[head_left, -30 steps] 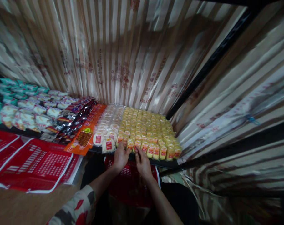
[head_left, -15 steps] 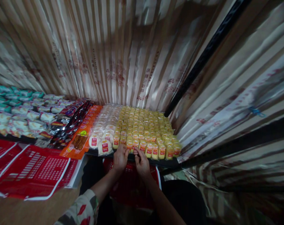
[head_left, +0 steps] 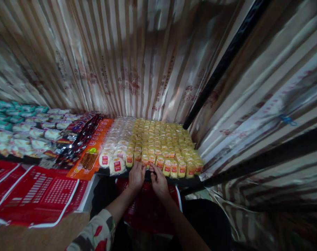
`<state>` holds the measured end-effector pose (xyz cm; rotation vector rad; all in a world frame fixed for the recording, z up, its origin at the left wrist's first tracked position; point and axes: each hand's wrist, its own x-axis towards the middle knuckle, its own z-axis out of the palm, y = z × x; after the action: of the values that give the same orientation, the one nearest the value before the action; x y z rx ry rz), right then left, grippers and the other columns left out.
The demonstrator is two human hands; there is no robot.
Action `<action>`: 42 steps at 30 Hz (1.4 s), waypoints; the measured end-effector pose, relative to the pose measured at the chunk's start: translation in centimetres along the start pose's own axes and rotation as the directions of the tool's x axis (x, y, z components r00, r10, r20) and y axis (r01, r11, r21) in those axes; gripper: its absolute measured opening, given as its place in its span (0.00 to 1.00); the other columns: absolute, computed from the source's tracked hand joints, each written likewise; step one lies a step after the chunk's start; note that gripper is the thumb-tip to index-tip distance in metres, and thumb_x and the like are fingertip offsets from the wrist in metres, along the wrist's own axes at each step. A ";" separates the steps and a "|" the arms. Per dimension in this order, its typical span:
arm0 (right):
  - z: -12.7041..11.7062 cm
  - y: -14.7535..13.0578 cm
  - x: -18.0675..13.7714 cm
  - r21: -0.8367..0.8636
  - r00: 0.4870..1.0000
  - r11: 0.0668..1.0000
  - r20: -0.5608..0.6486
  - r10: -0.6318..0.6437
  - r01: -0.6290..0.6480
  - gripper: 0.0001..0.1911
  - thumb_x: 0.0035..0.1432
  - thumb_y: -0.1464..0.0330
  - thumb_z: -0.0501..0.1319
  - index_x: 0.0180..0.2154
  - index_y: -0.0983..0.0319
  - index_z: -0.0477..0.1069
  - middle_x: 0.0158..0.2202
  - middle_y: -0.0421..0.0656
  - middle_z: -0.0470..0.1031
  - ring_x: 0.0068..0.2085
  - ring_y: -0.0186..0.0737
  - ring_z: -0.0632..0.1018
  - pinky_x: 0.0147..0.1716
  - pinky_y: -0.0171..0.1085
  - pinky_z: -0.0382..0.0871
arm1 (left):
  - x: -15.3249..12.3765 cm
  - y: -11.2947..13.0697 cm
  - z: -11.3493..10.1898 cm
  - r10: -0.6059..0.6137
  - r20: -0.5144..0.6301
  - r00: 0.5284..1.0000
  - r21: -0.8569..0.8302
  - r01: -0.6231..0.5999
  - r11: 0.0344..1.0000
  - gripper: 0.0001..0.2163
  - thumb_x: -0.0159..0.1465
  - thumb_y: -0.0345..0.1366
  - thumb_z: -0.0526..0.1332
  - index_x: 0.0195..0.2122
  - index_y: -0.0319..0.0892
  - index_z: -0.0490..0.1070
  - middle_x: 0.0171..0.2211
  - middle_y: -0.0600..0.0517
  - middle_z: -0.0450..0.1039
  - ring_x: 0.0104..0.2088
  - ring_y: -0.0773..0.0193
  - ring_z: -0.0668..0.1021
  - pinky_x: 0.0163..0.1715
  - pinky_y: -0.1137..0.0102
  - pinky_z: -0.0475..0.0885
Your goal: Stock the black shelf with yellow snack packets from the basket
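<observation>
Over the last second both hands barely shifted along the front row of yellow packets [head_left: 158,144]. The left hand [head_left: 136,176] crept slightly right, and the right hand [head_left: 158,182] curled its fingers tighter against the shelf edge [head_left: 184,182].

The yellow packets [head_left: 163,146] at the centre are wrapped in clear, glossy plastic film with red paper-like labels. At their nine o'clock, the white round packets [head_left: 116,153] have the same shiny film. The orange packets [head_left: 91,153] and dark packets [head_left: 77,137] further toward nine o'clock look like slick, reflective plastic. The shelf edge [head_left: 186,182] at six o'clock is dark and matt. The striped sheeting [head_left: 137,62] at twelve o'clock is glossy, creased and printed. At eight o'clock, the red crates [head_left: 43,191] are smooth perforated plastic. The patterned sleeve [head_left: 95,233] is matt cloth.
</observation>
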<state>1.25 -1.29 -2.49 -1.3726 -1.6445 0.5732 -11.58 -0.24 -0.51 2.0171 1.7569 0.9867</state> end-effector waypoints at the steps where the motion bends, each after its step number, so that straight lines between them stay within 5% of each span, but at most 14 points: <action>1: 0.0 0.1 0.0 -0.019 1.000 1.000 -0.001 -0.019 0.019 0.23 0.55 0.73 0.49 0.51 0.60 0.67 0.43 0.46 0.74 0.42 0.39 0.76 0.44 0.40 0.72 | 0.0 -0.1 0.2 0.007 -0.005 1.000 -0.009 -0.007 1.000 0.08 0.65 0.32 0.49 0.35 0.40 0.66 0.33 0.49 0.67 0.35 0.63 0.72 0.37 0.70 0.69; 14: 1.7 -1.8 -0.1 -0.364 0.912 0.846 0.029 -0.409 0.390 0.23 0.61 0.71 0.45 0.57 0.59 0.62 0.57 0.46 0.66 0.61 0.45 0.61 0.57 0.51 0.60 | -1.1 -1.6 -0.4 0.162 0.012 0.987 -0.193 -0.156 0.969 0.15 0.64 0.28 0.46 0.44 0.39 0.70 0.42 0.45 0.70 0.43 0.63 0.73 0.47 0.66 0.71; 21: 3.2 -0.9 -0.3 -0.441 0.904 0.804 0.042 -0.425 0.398 0.25 0.62 0.73 0.45 0.61 0.62 0.54 0.59 0.48 0.63 0.62 0.47 0.58 0.57 0.55 0.61 | -2.6 -3.4 -1.2 0.083 -0.216 0.973 0.032 -0.078 0.996 0.20 0.62 0.25 0.46 0.52 0.36 0.67 0.53 0.39 0.64 0.55 0.54 0.66 0.54 0.55 0.65; 28: 3.3 0.0 -0.6 -0.450 0.883 0.777 0.061 -0.464 0.440 0.28 0.60 0.75 0.43 0.62 0.62 0.50 0.59 0.49 0.62 0.63 0.48 0.57 0.55 0.57 0.63 | -2.8 -5.2 -0.2 0.157 -0.142 0.977 0.064 -0.149 0.987 0.24 0.61 0.24 0.44 0.59 0.34 0.58 0.57 0.38 0.62 0.60 0.54 0.62 0.56 0.52 0.63; 38: 3.3 0.0 -0.4 -0.499 0.884 0.750 0.074 -0.462 0.433 0.32 0.59 0.77 0.44 0.64 0.61 0.43 0.59 0.50 0.63 0.62 0.49 0.59 0.53 0.55 0.65 | -0.9 -4.4 0.3 0.057 -0.223 0.973 0.005 -0.058 0.998 0.20 0.64 0.25 0.43 0.56 0.32 0.59 0.55 0.38 0.63 0.57 0.56 0.65 0.56 0.55 0.64; 42: 3.2 0.0 -0.5 -0.517 0.887 0.736 0.113 -0.448 0.438 0.33 0.58 0.77 0.45 0.64 0.62 0.41 0.59 0.49 0.62 0.62 0.49 0.57 0.54 0.54 0.64 | -0.7 -4.7 0.2 0.103 -0.237 0.966 0.067 -0.090 0.994 0.20 0.65 0.26 0.42 0.57 0.33 0.57 0.56 0.37 0.61 0.59 0.54 0.62 0.57 0.53 0.62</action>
<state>-1.44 -1.13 -4.21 -1.2673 -2.1232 -0.2050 -15.01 0.17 -3.79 2.1108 1.8378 1.2738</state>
